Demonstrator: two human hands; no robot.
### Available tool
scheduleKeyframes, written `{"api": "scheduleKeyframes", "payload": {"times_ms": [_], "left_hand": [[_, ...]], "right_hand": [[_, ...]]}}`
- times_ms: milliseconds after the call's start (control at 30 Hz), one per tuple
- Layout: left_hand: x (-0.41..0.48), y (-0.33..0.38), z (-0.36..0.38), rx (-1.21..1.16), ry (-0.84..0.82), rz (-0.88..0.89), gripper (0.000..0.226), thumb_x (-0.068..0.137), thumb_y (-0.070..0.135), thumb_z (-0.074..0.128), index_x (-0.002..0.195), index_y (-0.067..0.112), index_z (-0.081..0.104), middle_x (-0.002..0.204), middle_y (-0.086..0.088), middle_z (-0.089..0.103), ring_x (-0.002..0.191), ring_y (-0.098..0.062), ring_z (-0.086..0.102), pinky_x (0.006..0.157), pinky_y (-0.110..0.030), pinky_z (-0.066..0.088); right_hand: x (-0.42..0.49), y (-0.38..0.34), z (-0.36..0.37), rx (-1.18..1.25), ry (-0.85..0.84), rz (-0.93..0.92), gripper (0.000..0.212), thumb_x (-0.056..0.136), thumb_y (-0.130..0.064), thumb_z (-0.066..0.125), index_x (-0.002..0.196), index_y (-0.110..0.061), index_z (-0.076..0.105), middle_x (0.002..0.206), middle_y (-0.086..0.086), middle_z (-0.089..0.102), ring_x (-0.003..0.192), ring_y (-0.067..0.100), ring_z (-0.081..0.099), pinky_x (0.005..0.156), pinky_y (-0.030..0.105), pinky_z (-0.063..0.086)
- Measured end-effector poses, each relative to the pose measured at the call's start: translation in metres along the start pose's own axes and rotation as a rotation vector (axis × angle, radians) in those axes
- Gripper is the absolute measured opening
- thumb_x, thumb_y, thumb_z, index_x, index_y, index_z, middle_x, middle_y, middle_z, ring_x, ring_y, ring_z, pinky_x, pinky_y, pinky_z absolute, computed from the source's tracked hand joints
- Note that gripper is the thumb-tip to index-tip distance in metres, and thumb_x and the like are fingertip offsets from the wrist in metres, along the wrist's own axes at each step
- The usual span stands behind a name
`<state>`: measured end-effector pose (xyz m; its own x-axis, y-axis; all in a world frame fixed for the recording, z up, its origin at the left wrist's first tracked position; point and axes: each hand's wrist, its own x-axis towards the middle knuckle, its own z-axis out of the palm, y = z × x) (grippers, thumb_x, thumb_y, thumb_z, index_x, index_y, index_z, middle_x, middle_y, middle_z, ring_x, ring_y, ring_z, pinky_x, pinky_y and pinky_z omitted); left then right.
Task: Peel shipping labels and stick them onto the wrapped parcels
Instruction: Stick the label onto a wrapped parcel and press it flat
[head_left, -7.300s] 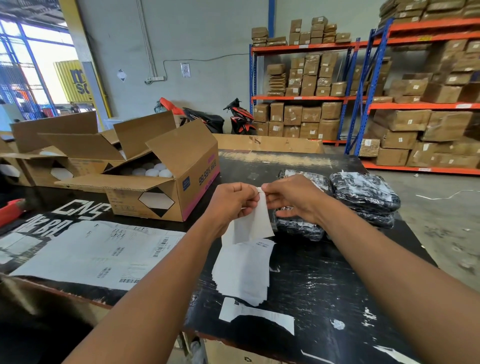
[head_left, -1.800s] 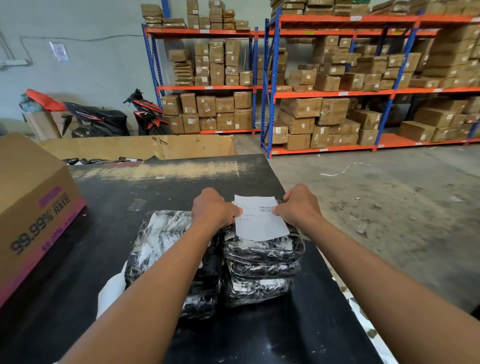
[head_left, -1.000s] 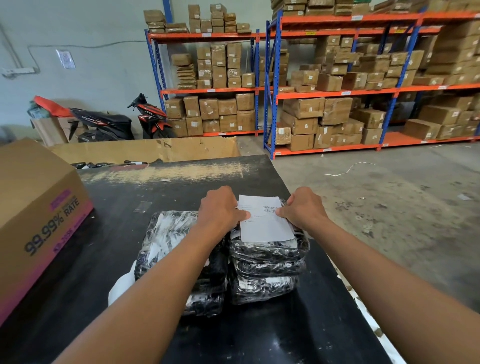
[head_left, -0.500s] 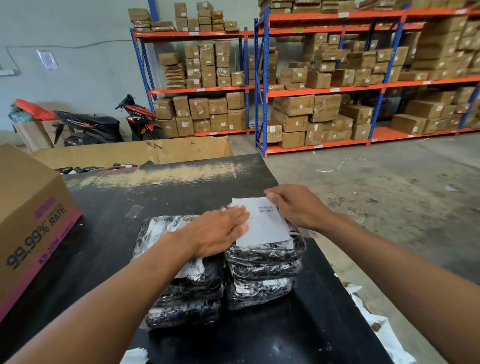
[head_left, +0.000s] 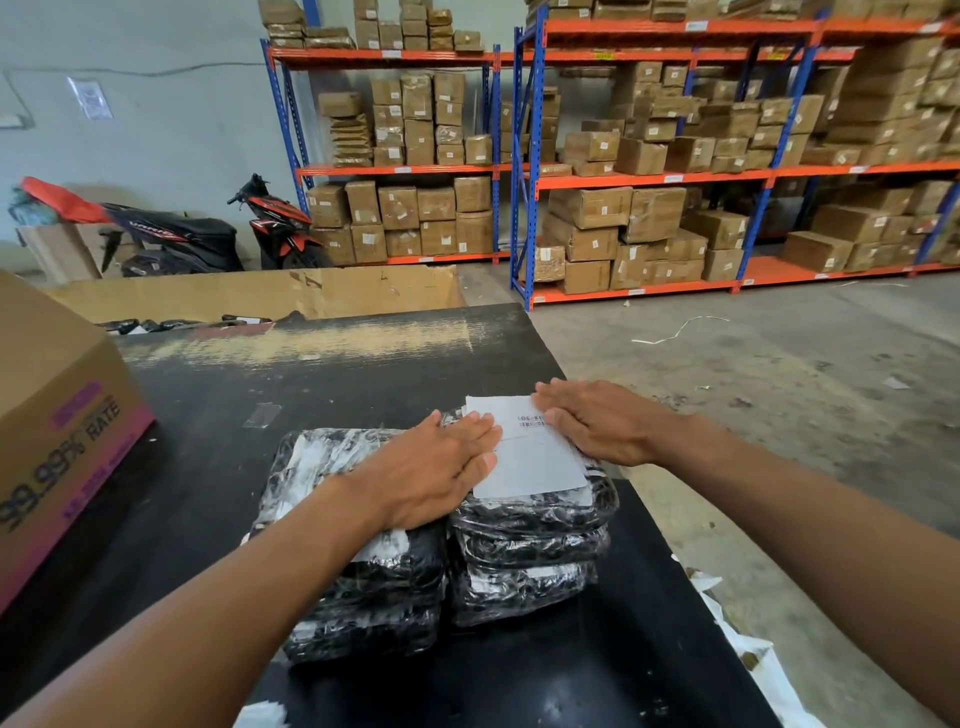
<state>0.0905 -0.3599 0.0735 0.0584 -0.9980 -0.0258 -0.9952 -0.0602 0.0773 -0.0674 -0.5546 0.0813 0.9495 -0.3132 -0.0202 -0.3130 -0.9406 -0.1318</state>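
Note:
Two stacks of black parcels wrapped in clear film stand side by side on the black table (head_left: 208, 457). A white shipping label (head_left: 530, 457) lies flat on the top parcel of the right stack (head_left: 530, 535). My left hand (head_left: 436, 467) rests flat, fingers extended, over the label's left edge and the left stack (head_left: 363, 587). My right hand (head_left: 597, 421) lies flat on the label's far right corner. Neither hand grips anything.
A large cardboard box (head_left: 57, 431) printed "99.99% RATE" stands at the left. White backing paper scraps (head_left: 748, 644) hang off the table's right edge. An open carton (head_left: 260, 296) sits beyond the table. Shelving with boxes (head_left: 649, 156) and a scooter (head_left: 208, 234) stand behind.
My hands brought the peeled label from the table's left area onto the right stack. They went from pinching its edges to lying flat on it, the left hand sliding over its left side.

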Motion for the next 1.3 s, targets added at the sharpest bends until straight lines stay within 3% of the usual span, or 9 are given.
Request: {"api": "scheduleKeyframes", "payload": {"times_ms": [167,300,400,567,700,867,1033,1167,1300], "left_hand": [[0.0,0.002,-0.001,-0.002,0.002,-0.007,0.053,0.106,0.041,0.015,0.155,0.019,0.017,0.162,0.004,0.011,0.149,-0.006,0.006,0.12,-0.034,-0.002],[0.0,0.001,0.001,-0.008,0.013,-0.007,0.053,0.106,0.04,0.016,0.155,0.019,0.019,0.162,0.004,0.014,0.149,-0.006,0.008,0.12,-0.034,-0.002],[0.001,0.001,0.001,-0.006,0.015,-0.009,0.053,0.106,0.041,0.016,0.155,0.019,0.02,0.162,0.004,0.015,0.149,-0.006,0.008,0.121,-0.036,0.0],[0.001,0.002,0.001,-0.01,0.016,-0.015,0.054,0.106,0.041,0.015,0.155,0.02,0.019,0.162,0.004,0.015,0.149,-0.007,0.009,0.122,-0.038,0.001],[-0.001,0.004,0.001,-0.014,0.024,-0.021,0.053,0.106,0.04,0.016,0.155,0.019,0.019,0.162,0.004,0.015,0.149,-0.007,0.009,0.122,-0.038,0.002],[0.0,0.003,0.002,-0.022,0.026,-0.031,0.053,0.106,0.04,0.016,0.155,0.02,0.018,0.162,0.004,0.015,0.149,-0.007,0.009,0.122,-0.038,0.002],[0.002,0.002,0.003,-0.031,0.03,-0.031,0.052,0.106,0.039,0.017,0.155,0.019,0.02,0.162,0.003,0.015,0.149,-0.009,0.011,0.121,-0.038,0.003],[0.002,0.002,0.004,-0.016,0.029,-0.038,0.052,0.106,0.039,0.018,0.155,0.019,0.021,0.162,0.003,0.016,0.149,-0.01,0.012,0.12,-0.039,0.003],[0.002,0.002,0.005,-0.034,0.043,-0.034,0.052,0.106,0.039,0.018,0.155,0.02,0.021,0.162,0.004,0.017,0.149,-0.009,0.013,0.12,-0.037,0.003]], "right_hand": [[0.0,0.003,0.003,0.006,-0.004,-0.008,0.047,0.107,-0.032,0.022,0.149,-0.017,0.039,0.158,0.002,0.032,0.147,0.017,0.027,0.12,0.029,0.015],[0.003,-0.007,-0.005,0.001,0.049,0.051,0.04,0.106,-0.029,0.024,0.119,-0.01,0.056,0.146,0.012,0.049,0.138,0.027,0.043,0.114,0.036,0.029],[-0.001,-0.014,-0.003,-0.017,0.012,-0.039,0.041,0.107,-0.027,0.026,0.136,-0.013,0.051,0.154,0.004,0.041,0.143,0.02,0.035,0.118,0.035,0.023],[0.007,-0.015,-0.009,-0.059,0.117,0.101,0.04,0.103,-0.028,0.023,0.091,-0.008,0.056,0.095,0.01,0.064,0.089,0.03,0.06,0.091,0.045,0.046],[0.003,-0.017,0.0,-0.024,0.077,0.036,0.036,0.106,-0.027,0.026,0.114,-0.008,0.056,0.133,0.015,0.058,0.122,0.029,0.055,0.103,0.038,0.038],[-0.009,-0.015,-0.003,-0.037,0.153,0.141,0.034,0.106,-0.025,0.025,0.093,-0.009,0.053,0.104,0.013,0.064,0.089,0.033,0.059,0.072,0.033,0.032],[-0.041,-0.036,-0.004,0.017,0.081,-0.039,0.056,0.101,-0.038,0.023,0.146,-0.012,0.044,0.156,0.005,0.037,0.141,0.022,0.038,0.111,0.022,0.02],[-0.051,-0.036,0.002,-0.04,0.018,-0.073,0.049,0.107,-0.028,0.024,0.153,-0.015,0.03,0.16,0.001,0.026,0.148,0.012,0.023,0.109,0.012,0.003],[-0.069,-0.022,-0.013,-0.081,0.059,0.007,0.049,0.103,-0.028,0.022,0.129,-0.001,0.055,0.138,0.015,0.056,0.125,0.028,0.053,0.109,0.033,0.035]]}}
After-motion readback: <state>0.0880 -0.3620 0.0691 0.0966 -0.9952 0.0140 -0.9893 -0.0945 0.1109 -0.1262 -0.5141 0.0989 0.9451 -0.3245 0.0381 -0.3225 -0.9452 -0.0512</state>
